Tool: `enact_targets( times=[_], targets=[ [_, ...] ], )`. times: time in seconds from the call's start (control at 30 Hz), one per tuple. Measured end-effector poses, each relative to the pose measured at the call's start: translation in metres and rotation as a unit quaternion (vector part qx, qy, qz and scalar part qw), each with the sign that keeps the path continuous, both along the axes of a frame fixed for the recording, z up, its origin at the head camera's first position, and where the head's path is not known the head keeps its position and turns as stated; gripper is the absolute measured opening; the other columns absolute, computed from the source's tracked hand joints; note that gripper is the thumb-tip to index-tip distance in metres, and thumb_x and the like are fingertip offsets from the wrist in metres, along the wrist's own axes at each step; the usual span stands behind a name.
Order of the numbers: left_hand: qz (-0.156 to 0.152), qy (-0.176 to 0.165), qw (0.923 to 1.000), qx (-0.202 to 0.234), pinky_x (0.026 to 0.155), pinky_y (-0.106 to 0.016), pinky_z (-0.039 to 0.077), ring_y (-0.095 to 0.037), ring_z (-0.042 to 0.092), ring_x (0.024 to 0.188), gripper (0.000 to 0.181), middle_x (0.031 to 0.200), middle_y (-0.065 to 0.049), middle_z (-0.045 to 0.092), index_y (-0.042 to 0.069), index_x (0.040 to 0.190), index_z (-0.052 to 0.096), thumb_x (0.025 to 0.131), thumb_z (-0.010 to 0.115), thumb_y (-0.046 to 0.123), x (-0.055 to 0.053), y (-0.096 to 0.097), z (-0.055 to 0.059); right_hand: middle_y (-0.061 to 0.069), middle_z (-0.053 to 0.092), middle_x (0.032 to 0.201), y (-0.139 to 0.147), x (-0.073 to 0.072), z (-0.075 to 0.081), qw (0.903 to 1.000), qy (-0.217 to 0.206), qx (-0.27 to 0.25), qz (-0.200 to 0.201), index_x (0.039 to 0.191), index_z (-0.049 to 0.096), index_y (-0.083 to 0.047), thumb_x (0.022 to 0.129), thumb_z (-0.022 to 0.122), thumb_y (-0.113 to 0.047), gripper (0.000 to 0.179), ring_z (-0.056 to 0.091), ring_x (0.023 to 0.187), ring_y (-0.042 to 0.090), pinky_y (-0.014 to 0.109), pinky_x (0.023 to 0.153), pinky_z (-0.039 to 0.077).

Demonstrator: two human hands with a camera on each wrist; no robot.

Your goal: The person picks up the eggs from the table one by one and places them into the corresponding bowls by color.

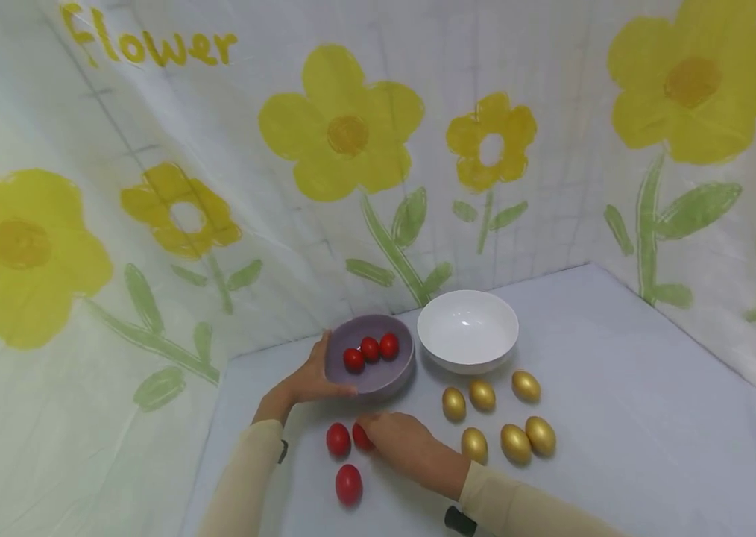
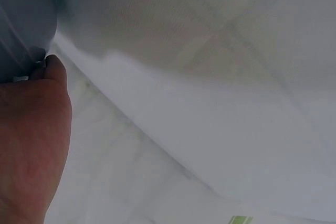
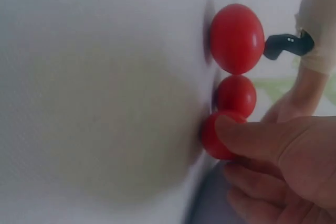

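My left hand grips the left side of a purple bowl, thumb along its near rim. In the left wrist view the bowl is cut off by the frame edge. Three red eggs lie inside it. Just in front of the bowl, my right hand pinches a red egg, partly hidden by the fingers. The right wrist view shows my thumb against this egg, low at the table surface. Two more red eggs, one beside it and one nearer, lie on the table.
A white bowl stands right of the purple one. Several golden eggs lie on the white-covered table in front of it and right of my right hand. A flower-painted curtain rises behind the table.
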State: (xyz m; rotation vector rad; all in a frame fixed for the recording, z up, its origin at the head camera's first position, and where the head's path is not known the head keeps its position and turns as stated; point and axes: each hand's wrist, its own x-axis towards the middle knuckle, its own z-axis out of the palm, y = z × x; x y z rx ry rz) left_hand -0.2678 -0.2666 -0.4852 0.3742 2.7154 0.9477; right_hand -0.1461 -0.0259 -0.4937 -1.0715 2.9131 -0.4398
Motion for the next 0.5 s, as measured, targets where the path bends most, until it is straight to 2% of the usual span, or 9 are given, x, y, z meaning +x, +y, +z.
enact_targets(
  times=[0.13, 0.23, 0.37, 0.5],
  targets=[
    [0.004, -0.013, 0.9999, -0.011, 0.120, -0.063, 0.035, -0.037, 0.023, 0.158, 0.147, 0.175, -0.012, 0.010, 0.016, 0.170, -0.008, 0.071, 0.093, 0.059, 0.012, -0.007, -0.012, -0.008, 0.063, 0.086, -0.006, 0.009, -0.010, 0.9999, -0.005, 0.010, 0.003, 0.116, 0.069, -0.018, 0.092, 0.083, -0.015, 0.028, 0.056, 0.070, 0.000, 0.016, 0.063, 0.054],
    [0.002, -0.012, 0.9998, -0.016, 0.119, -0.062, 0.037, -0.037, 0.025, 0.156, 0.149, 0.174, -0.013, 0.011, 0.013, 0.170, -0.006, 0.069, 0.093, 0.060, 0.016, -0.009, -0.014, -0.008, 0.061, 0.082, -0.008, 0.010, -0.015, 0.9999, -0.014, 0.000, 0.009, 0.117, 0.068, -0.018, 0.092, 0.083, -0.017, 0.029, 0.054, 0.067, 0.000, 0.016, 0.061, 0.053],
    [-0.008, 0.011, 0.9999, -0.009, 0.118, -0.062, 0.037, -0.037, 0.028, 0.155, 0.147, 0.174, -0.014, 0.013, 0.011, 0.170, -0.005, 0.070, 0.091, 0.061, 0.009, -0.005, -0.007, -0.007, 0.060, 0.082, -0.004, 0.000, -0.012, 0.9993, -0.029, -0.021, 0.014, 0.119, 0.064, -0.016, 0.091, 0.084, -0.017, 0.034, 0.056, 0.068, 0.000, 0.017, 0.063, 0.054],
    [-0.010, 0.020, 0.9996, -0.017, 0.119, -0.061, 0.037, -0.036, 0.027, 0.156, 0.146, 0.174, -0.012, 0.012, 0.014, 0.170, -0.006, 0.071, 0.091, 0.062, 0.000, 0.000, 0.003, -0.010, 0.061, 0.087, 0.001, -0.014, -0.006, 0.9952, -0.068, -0.060, 0.039, 0.121, 0.059, -0.017, 0.089, 0.087, -0.018, 0.042, 0.057, 0.073, -0.001, 0.016, 0.071, 0.055]
  ],
)
